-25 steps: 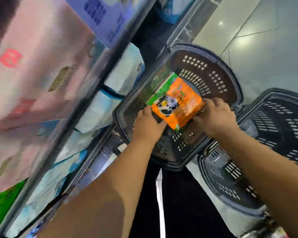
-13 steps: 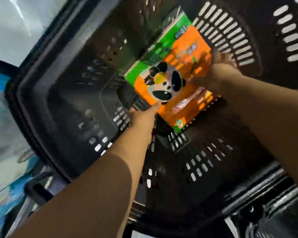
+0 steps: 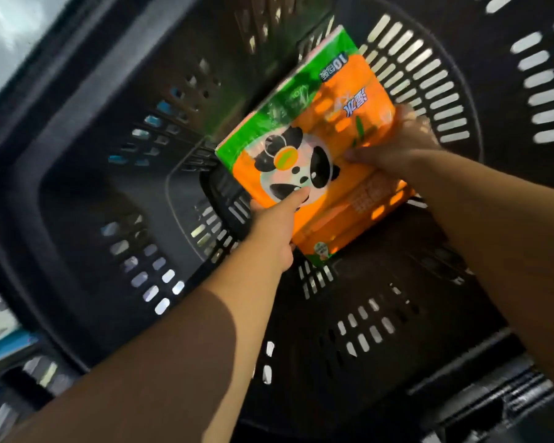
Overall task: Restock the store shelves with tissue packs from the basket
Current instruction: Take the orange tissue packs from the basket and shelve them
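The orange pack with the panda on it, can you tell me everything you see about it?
The orange and green plastic-wrapped tissue pack is a glossy, soft-looking rectangular block with a black-and-white panda face on its front, a green band along one edge and printed lettering. It is tilted inside the dark slotted plastic basket. The left hand holds its lower edge, thumb on the panda; the right hand grips its right side.
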Tool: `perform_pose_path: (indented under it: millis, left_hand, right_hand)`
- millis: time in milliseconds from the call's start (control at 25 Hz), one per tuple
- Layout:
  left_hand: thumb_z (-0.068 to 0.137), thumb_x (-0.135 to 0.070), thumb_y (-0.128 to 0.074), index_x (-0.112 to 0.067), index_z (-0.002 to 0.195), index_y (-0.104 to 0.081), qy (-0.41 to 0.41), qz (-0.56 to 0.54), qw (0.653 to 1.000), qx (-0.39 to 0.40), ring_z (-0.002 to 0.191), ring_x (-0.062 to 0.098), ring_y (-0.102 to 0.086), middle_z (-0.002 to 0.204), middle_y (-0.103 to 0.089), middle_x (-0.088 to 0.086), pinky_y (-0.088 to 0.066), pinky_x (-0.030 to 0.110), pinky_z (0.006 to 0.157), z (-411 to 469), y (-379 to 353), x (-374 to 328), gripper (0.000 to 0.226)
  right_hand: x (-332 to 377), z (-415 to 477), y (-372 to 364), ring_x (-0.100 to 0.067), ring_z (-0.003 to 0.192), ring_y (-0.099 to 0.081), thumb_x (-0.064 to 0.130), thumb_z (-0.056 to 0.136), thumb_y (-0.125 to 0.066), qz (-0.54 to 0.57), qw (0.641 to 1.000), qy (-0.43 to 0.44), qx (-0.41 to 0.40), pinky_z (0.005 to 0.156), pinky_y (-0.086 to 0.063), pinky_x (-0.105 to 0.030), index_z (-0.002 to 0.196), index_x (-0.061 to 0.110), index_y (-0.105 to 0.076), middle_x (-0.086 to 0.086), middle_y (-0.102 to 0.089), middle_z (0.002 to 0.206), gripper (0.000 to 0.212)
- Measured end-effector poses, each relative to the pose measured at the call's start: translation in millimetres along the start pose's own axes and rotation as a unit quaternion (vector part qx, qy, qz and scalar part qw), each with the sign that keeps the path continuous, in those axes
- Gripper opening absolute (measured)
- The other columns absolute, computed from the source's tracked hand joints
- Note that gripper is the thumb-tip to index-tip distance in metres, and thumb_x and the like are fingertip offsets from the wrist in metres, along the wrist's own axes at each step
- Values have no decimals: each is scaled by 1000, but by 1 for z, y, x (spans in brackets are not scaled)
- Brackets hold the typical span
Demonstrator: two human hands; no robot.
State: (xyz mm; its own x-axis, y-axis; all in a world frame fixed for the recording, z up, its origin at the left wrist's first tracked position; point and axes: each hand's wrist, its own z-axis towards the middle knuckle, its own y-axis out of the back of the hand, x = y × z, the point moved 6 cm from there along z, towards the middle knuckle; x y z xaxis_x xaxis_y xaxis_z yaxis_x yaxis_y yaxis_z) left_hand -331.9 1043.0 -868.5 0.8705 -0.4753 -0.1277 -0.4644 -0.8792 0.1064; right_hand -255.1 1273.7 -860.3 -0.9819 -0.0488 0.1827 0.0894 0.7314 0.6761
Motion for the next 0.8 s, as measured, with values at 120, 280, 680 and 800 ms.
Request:
perform_pose_path:
  millis: [120,280,680,800]
  left_hand:
    - [65,-37,-84,-38,127,-39,-8,15,1000,-5,112,27,-55,124,-58,-1,-44,54,98,-28,10,2,76]
    - [69,-35,-83,-39,131,-35,-20,-2,1000,-17,111,26,-56,124,-58,-1,-46,54,97,-75,23,2,78]
    - [39,-57,-85,-43,132,-29,-98,40,993,-53,116,28,-55,134,-53,-3,-49,53,93,-266,80,-34,110]
    - [65,-35,-85,-34,127,-40,-159,12,986,-48,109,24,-60,122,-60,-3,-52,50,92,-351,104,-48,77]
  right_hand:
    - [8,-28,20,-34,138,-27,62,53,-83,21,999,-19,-24,110,-31,-55,145,33,-26,-10,-30,148,111]
    - [20,-65,50,-37,138,-27,63,55,-82,40,999,-20,-16,110,-31,-57,144,29,-28,-12,-31,149,109]
    - [54,-246,153,-40,127,-37,60,59,-82,99,993,-42,-41,105,-34,-57,133,26,-37,-15,-40,136,93]
    - [68,-317,196,-39,125,-40,57,58,-82,139,990,-23,-33,104,-37,-52,133,24,-36,-14,-40,135,93]
